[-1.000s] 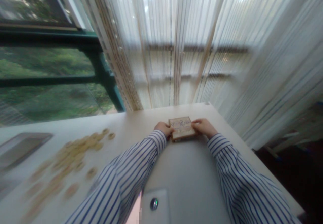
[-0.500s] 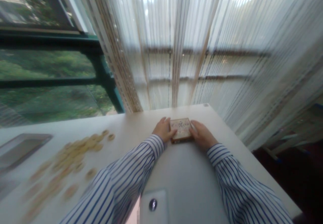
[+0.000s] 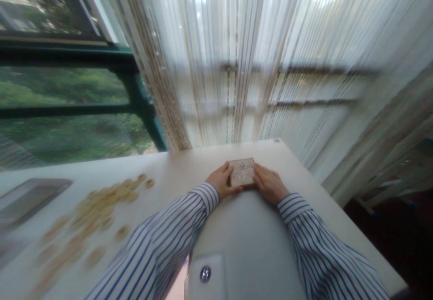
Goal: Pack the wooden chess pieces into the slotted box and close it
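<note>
A small flat box, pale on top with dark writing and brown at its edge, lies on the white table near the far side. My left hand is closed along its left side, the thumb at the near edge. Against the right side of the box, my right hand presses with its fingers together. Between them the two hands grip it. Round wooden discs, likely game pieces with marks too blurred to read, are spread to the left of my left arm.
An open shallow tray lies at the far left. A white phone-like object with a dark round spot is at the near edge. String curtains hang behind the table, beside a green window frame. The table's right edge slopes toward me.
My left thumb has moved from the top of the box down to its near edge. My right fingers have closed in flatter against the right side. The discs stay put.
</note>
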Available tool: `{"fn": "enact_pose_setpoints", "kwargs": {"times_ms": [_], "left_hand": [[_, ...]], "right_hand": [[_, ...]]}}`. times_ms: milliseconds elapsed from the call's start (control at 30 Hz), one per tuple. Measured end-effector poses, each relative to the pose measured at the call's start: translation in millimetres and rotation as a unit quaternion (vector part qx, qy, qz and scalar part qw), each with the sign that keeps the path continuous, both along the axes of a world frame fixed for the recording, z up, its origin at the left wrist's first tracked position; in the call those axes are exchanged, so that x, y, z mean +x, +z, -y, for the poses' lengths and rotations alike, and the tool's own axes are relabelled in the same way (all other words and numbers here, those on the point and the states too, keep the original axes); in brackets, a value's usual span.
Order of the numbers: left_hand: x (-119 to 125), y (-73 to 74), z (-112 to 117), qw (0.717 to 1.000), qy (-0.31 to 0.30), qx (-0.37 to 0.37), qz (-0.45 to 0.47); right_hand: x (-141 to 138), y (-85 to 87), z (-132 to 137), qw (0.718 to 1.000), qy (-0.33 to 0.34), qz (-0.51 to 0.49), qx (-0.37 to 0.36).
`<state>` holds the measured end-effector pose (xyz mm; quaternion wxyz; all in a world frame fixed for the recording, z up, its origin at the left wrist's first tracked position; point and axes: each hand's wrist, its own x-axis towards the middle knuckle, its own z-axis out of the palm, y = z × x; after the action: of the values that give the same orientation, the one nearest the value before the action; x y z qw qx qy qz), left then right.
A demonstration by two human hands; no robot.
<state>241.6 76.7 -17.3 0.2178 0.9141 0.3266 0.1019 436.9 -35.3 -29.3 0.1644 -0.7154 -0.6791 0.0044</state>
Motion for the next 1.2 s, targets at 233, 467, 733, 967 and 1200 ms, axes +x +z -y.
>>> {"fn": "enact_pose_setpoints", "kwargs": {"times_ms": [233, 467, 733, 967, 1200], "left_hand": [[-4.3, 0.4, 5.2, 1.0, -0.004, 0.022, 0.006], [-10.5, -3.5, 5.4, 1.0, -0.004, 0.021, 0.002], [-8.4, -5.3, 2.4, 0.997, -0.018, 0.072, -0.007], [-8.5, -1.4, 2.5, 0.996, -0.018, 0.077, -0.031], [-8.0, 0.0, 6.6, 0.995, -0.007, 0.091, -0.037]], "right_hand": [[3.1, -2.0, 4.2, 1.0, -0.005, -0.003, 0.004], [4.1, -1.9, 13.8, 1.0, 0.017, 0.008, 0.001], [1.7, -1.8, 12.7, 1.0, 0.014, 0.019, 0.004], [0.5, -3.4, 13.0, 1.0, 0.007, 0.019, 0.014], [0.2, -3.3, 14.1, 1.0, 0.01, 0.018, 0.015]]}}
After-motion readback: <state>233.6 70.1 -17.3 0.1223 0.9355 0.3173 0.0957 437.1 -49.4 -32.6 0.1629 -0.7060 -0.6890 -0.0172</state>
